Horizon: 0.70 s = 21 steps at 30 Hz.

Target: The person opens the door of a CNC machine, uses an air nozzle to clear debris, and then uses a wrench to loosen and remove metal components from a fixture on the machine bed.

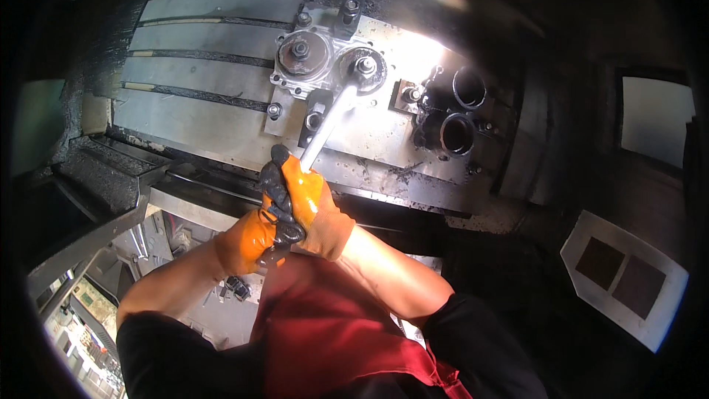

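Both my hands wear orange gloves with black palms and are wrapped round the handle of a long silver wrench [330,127]. My right hand [314,207] sits higher on the handle, and my left hand [258,235] is closed against it, lower and to the left. The wrench slants up and right to the stud and nut [365,66] on the right-hand round disc of a metal casting [334,50]. Glare blurs its far end, so I cannot tell how it seats on the nut. A second disc [301,52] with a centre nut lies to the left.
The casting is clamped on a plate over a slotted machine table [192,74]. Clamp blocks stand behind [348,15], in front [315,114] and to the right [408,94]. Two dark open cylinders [458,134] are at the right. A pale panel [628,281] stands lower right.
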{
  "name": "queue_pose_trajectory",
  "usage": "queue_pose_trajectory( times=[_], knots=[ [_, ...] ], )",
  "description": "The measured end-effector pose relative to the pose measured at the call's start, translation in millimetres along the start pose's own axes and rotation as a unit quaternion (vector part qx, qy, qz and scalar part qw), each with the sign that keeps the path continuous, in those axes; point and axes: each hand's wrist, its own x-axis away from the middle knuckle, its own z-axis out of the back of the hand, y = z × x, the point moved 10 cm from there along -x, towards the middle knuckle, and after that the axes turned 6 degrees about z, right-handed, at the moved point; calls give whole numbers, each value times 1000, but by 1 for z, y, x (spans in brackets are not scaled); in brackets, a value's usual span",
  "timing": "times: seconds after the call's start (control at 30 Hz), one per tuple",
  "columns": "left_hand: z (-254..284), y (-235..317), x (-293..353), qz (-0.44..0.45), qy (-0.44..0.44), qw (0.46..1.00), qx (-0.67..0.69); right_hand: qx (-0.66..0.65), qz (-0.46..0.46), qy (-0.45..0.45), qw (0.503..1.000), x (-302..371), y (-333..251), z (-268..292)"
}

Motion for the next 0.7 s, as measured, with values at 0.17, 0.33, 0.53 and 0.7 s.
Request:
queue_pose_trajectory(
  times=[0.17,0.33,0.53,0.7],
  knots=[
    [-43,0,-17,-70,51,994,-69,152,-13,64,986,19,-22,18],
    [-46,-17,-26,-3,14,1000,13,148,-19,100,984,17,-22,26],
    [-49,-22,-28,-30,-6,999,-16,92,-41,-12,995,11,-12,33],
    [-127,-91,-112,-101,-24,985,134,412,-32,-70,908,47,-67,121]
  ],
)
